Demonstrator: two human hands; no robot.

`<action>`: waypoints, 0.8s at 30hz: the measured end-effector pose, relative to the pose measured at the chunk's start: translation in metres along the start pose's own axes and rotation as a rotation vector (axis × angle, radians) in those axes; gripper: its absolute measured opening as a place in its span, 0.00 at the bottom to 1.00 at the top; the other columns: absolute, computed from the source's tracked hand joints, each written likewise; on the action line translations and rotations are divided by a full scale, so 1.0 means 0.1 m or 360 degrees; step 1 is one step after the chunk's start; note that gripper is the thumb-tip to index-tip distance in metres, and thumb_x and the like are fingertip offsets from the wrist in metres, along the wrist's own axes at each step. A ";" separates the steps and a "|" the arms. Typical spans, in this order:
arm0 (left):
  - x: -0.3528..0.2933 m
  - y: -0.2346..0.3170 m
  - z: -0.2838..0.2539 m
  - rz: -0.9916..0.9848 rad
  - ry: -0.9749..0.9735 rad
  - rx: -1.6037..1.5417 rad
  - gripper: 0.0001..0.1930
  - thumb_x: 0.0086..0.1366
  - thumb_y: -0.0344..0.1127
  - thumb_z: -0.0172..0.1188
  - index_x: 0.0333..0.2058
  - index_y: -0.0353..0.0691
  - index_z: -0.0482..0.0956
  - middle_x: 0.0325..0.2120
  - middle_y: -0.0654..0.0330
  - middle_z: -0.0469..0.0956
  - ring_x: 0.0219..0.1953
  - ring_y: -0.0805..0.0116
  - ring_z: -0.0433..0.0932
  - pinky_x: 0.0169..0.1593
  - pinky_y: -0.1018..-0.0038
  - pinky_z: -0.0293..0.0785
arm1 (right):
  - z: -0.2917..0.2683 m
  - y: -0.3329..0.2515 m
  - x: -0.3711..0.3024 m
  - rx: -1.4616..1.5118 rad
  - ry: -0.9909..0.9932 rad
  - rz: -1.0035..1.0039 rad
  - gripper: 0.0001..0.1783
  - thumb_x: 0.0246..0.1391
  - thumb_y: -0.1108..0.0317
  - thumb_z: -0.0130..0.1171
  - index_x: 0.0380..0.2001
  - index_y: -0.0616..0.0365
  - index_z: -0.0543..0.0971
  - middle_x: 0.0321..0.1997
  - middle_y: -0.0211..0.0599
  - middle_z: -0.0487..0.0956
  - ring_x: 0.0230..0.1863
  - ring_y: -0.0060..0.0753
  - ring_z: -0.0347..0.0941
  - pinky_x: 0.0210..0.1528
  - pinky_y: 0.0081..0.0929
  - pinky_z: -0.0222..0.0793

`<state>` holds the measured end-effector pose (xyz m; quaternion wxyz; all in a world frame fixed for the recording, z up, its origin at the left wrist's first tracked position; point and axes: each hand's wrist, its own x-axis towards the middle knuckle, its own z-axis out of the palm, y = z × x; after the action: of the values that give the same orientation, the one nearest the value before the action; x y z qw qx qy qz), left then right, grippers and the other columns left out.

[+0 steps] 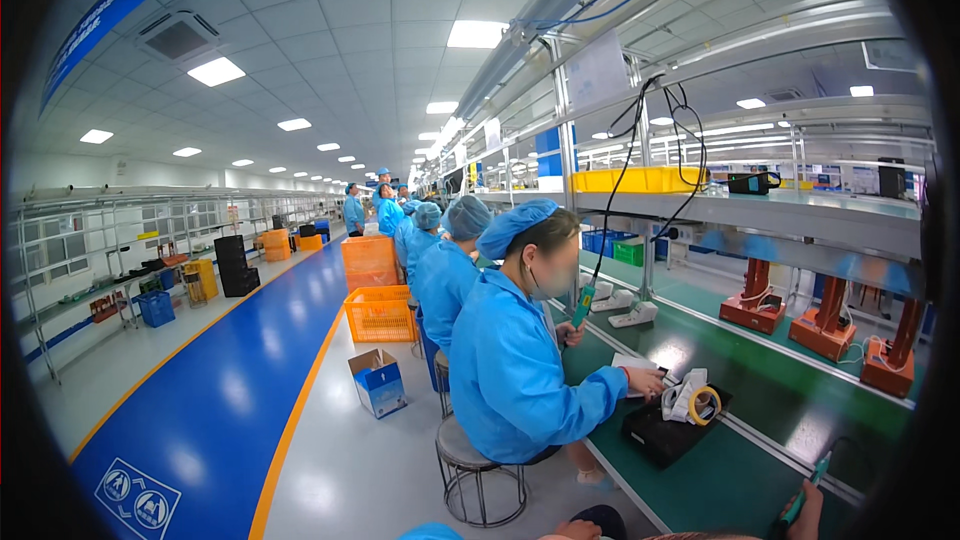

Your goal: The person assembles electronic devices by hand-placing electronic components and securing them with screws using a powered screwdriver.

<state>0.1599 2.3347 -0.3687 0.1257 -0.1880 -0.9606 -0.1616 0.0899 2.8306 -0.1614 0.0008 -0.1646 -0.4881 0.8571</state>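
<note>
At the lower right edge, my right hand [808, 513] is closed around a green electric screwdriver [820, 468] that has a dark cable. Only a small part of my left hand [577, 530] shows at the bottom edge, low beside the bench and next to a dark rounded thing [606, 517]; its fingers are mostly cut off. Ahead on the green bench top [740, 485], a black tray [655, 437] carries white plastic parts [684, 398] and a yellow tape roll [705, 406]. A co-worker's hand reaches to these parts, while their other hand holds another green electric screwdriver [583, 305].
Co-workers in blue caps and smocks sit along the bench on stools [480, 450]. Red-brown fixtures [822, 332] stand across the bench. A yellow bin [640, 180] sits on the shelf above. Orange crates [380, 315] and a blue-white carton [378, 385] stand beside the blue walkway [225, 380].
</note>
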 end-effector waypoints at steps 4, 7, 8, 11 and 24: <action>0.08 -0.17 -0.16 0.0068 -0.0362 -0.0573 0.13 0.53 0.47 0.61 0.32 0.45 0.83 0.36 0.53 0.80 0.41 0.52 0.75 0.42 0.58 0.72 | -0.21 0.20 0.28 -0.0032 0.0224 -0.0071 0.14 0.53 0.52 0.57 0.30 0.46 0.67 0.17 0.27 0.64 0.14 0.26 0.62 0.14 0.26 0.59; 0.48 0.22 -1.32 -0.0028 -0.0403 -0.0904 0.17 0.63 0.42 0.57 0.47 0.39 0.76 0.45 0.55 0.75 0.49 0.61 0.73 0.55 0.66 0.68 | -0.17 0.16 0.13 0.0053 0.0169 -0.0118 0.11 0.53 0.61 0.58 0.32 0.47 0.66 0.16 0.28 0.65 0.11 0.26 0.61 0.10 0.27 0.57; 0.65 0.29 -1.70 0.0085 -0.0253 -0.0623 0.16 0.65 0.40 0.57 0.49 0.40 0.77 0.46 0.56 0.78 0.50 0.65 0.75 0.54 0.70 0.71 | -0.04 0.12 0.11 0.0001 0.0111 -0.0176 0.11 0.54 0.61 0.59 0.29 0.48 0.66 0.16 0.27 0.65 0.12 0.25 0.60 0.11 0.26 0.55; 0.79 0.46 -2.39 -0.0142 0.0367 -0.0826 0.16 0.63 0.35 0.60 0.49 0.40 0.77 0.34 0.58 0.78 0.36 0.69 0.77 0.41 0.74 0.73 | 0.35 -0.02 -0.08 -0.0031 -0.0024 -0.0072 0.13 0.55 0.59 0.59 0.31 0.51 0.67 0.20 0.30 0.67 0.16 0.27 0.65 0.18 0.29 0.63; 1.92 0.46 -2.33 0.0065 0.0350 -0.0301 0.15 0.61 0.41 0.59 0.42 0.39 0.78 0.30 0.53 0.76 0.36 0.55 0.78 0.38 0.63 0.74 | -0.28 0.21 0.33 -0.0124 0.0246 -0.0097 0.16 0.52 0.50 0.58 0.26 0.46 0.67 0.15 0.25 0.64 0.13 0.26 0.61 0.14 0.27 0.56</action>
<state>0.0479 2.3534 -0.0853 0.2150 -0.1997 -0.9175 -0.2685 0.0695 2.8482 -0.2013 0.0582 -0.2151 -0.5244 0.8218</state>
